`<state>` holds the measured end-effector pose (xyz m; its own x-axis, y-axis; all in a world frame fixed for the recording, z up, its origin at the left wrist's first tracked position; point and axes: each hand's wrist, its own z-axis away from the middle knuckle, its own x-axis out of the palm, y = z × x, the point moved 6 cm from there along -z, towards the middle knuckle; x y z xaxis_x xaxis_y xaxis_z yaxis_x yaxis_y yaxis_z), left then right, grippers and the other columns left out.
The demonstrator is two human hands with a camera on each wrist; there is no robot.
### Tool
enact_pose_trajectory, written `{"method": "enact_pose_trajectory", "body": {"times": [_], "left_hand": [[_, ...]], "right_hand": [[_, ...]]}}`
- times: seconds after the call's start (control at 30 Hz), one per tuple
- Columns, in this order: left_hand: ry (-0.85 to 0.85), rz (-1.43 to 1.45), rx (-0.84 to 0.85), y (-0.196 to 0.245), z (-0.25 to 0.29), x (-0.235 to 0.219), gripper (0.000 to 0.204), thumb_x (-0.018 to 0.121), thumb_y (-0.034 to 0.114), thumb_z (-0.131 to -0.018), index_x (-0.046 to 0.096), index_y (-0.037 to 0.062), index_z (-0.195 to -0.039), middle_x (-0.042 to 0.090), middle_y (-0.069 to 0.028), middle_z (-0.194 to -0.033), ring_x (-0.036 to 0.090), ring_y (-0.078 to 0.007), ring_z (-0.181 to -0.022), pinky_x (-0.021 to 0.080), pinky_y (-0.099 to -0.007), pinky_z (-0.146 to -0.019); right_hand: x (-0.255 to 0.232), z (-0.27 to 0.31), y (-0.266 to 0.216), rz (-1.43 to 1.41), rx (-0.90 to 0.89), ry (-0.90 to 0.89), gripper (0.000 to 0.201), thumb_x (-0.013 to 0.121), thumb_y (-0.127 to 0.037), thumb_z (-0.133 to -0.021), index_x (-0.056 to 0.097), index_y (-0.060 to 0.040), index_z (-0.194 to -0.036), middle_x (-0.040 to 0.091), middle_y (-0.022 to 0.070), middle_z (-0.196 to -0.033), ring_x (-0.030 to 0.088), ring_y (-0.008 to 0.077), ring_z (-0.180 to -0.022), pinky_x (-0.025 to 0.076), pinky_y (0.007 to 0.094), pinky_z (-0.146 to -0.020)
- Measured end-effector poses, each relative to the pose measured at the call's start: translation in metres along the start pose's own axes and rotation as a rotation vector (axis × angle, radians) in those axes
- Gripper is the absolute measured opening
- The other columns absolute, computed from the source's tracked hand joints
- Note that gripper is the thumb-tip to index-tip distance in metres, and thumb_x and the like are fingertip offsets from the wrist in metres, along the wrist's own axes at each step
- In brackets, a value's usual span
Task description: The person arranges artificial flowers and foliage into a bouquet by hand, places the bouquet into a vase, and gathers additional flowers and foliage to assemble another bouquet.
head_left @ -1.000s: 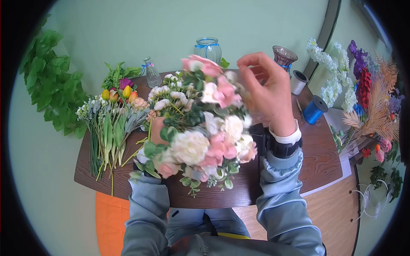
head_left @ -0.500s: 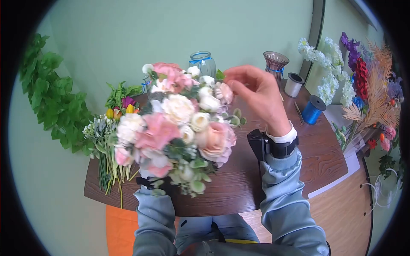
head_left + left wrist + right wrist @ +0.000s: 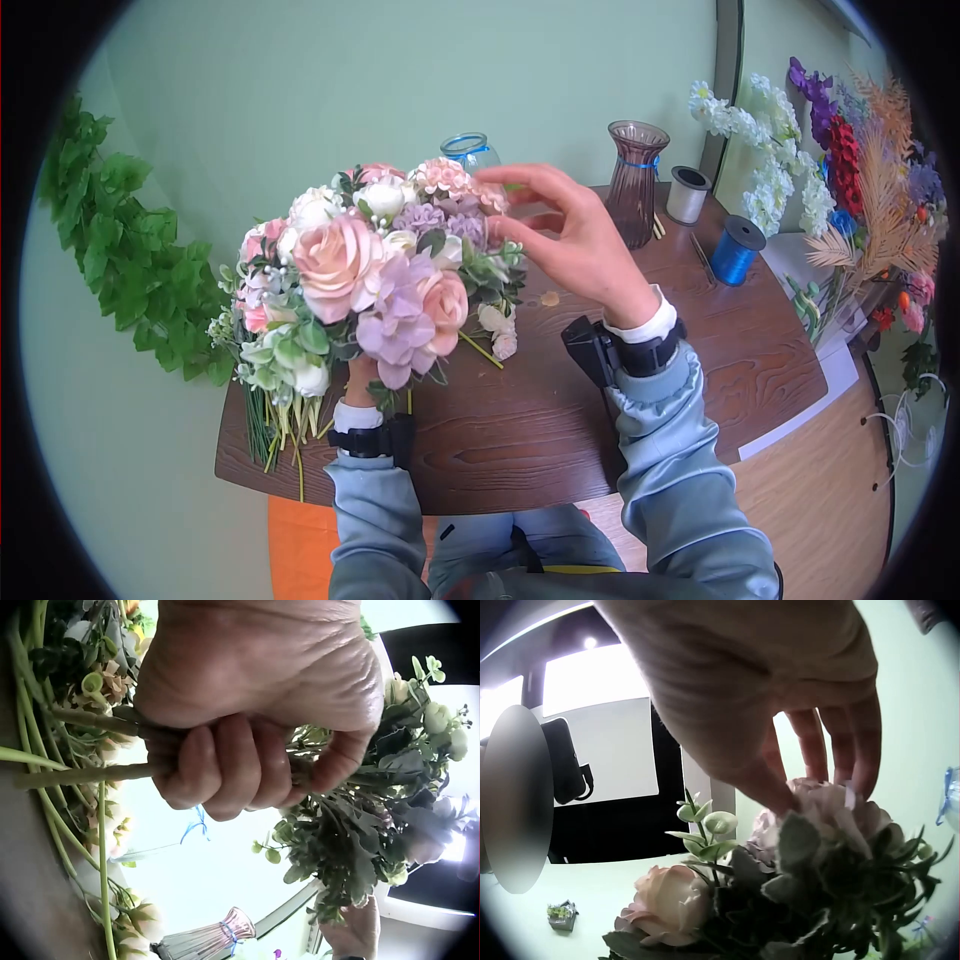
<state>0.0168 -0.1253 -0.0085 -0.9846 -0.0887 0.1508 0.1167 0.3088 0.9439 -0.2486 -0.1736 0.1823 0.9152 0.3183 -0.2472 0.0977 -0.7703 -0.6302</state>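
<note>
A full bouquet (image 3: 340,270) of pink roses, white blooms, lilac flowers and green leaves stands over the left part of the table. My left hand (image 3: 240,727) grips its stems (image 3: 90,776), fingers curled round them in the left wrist view; in the head view the blooms mostly hide that hand. At the bouquet's right upper edge is my right hand (image 3: 575,235), fingers loosely bent and spread. Its thumb and fingertips lie at either side of a pale pink bloom (image 3: 840,814) in the right wrist view.
Loose stems (image 3: 290,420) lie on the dark wooden table (image 3: 520,440) behind the bouquet, with a small white bloom (image 3: 500,330) nearby. Farther back are a glass jar (image 3: 468,150), a purple vase (image 3: 632,190), a white spool (image 3: 687,195) and a blue ribbon spool (image 3: 737,250).
The bouquet has swung left and turned, so lilac flowers and peach-pink roses now face the head camera. My right hand has shifted left along with its edge.
</note>
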Motion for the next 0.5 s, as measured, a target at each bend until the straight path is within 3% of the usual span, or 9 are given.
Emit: {"method": "enact_pose_trajectory", "body": {"times": [0.07,0.33,0.37,0.4,0.47,0.5], "left_hand": [[0.012,0.054,-0.033,-0.007,0.014,-0.007,0.014,0.055,0.020,-0.080,0.052,0.0064,-0.084,0.038,0.0022,-0.057,0.035,-0.0120,-0.046,0.028,-0.0254,-0.046],[0.058,0.263,-0.127,-0.013,0.007,-0.031,0.014,0.053,0.020,-0.082,0.051,0.0073,-0.086,0.035,0.0040,-0.056,0.033,-0.0109,-0.046,0.026,-0.0251,-0.046],[0.049,0.128,-0.041,-0.014,-0.005,-0.030,0.012,0.049,0.021,-0.088,0.044,0.0104,-0.092,0.022,0.0046,-0.058,0.021,-0.0083,-0.047,0.019,-0.0239,-0.046],[0.046,0.128,-0.039,0.005,-0.003,-0.013,0.012,0.049,0.021,-0.088,0.044,0.0104,-0.092,0.022,0.0046,-0.058,0.021,-0.0083,-0.047,0.019,-0.0239,-0.046],[-0.224,0.139,-0.183,0.050,0.016,0.051,0.014,0.049,0.022,-0.089,0.042,0.0105,-0.094,0.025,0.0046,-0.057,0.024,-0.0074,-0.047,0.020,-0.0242,-0.046],[-0.111,0.144,-0.212,0.046,0.015,0.049,0.015,0.048,0.023,-0.090,0.041,0.0105,-0.091,0.024,0.0052,-0.056,0.023,-0.0069,-0.046,0.019,-0.0241,-0.045]], "right_hand": [[0.002,-0.001,0.015,-0.075,0.112,-0.013,0.027,0.061,-0.009,-0.081,0.059,-0.0038,-0.107,0.062,0.0047,-0.096,0.058,0.0107,-0.081,0.050,0.0237,-0.069],[0.000,-0.001,0.013,0.004,0.034,0.124,0.021,0.063,-0.012,-0.080,0.063,-0.0047,-0.099,0.063,0.0057,-0.087,0.058,0.0108,-0.070,0.049,0.0242,-0.063],[-0.001,-0.001,0.012,-0.008,0.011,0.161,0.020,0.063,-0.014,-0.079,0.064,-0.0060,-0.096,0.062,0.0067,-0.084,0.058,0.0126,-0.065,0.048,0.0251,-0.060],[-0.001,-0.001,0.011,-0.006,0.009,0.162,0.020,0.063,-0.014,-0.079,0.064,-0.0060,-0.096,0.062,0.0067,-0.084,0.058,0.0126,-0.065,0.048,0.0251,-0.060],[-0.002,-0.001,0.010,0.026,-0.010,0.184,0.020,0.064,-0.015,-0.078,0.064,-0.0061,-0.096,0.062,0.0059,-0.080,0.056,0.0106,-0.063,0.047,0.0240,-0.057],[-0.003,-0.001,0.012,0.028,-0.010,0.184,0.020,0.064,-0.015,-0.078,0.064,-0.0061,-0.096,0.062,0.0059,-0.080,0.056,0.0106,-0.063,0.047,0.0240,-0.057]]}}
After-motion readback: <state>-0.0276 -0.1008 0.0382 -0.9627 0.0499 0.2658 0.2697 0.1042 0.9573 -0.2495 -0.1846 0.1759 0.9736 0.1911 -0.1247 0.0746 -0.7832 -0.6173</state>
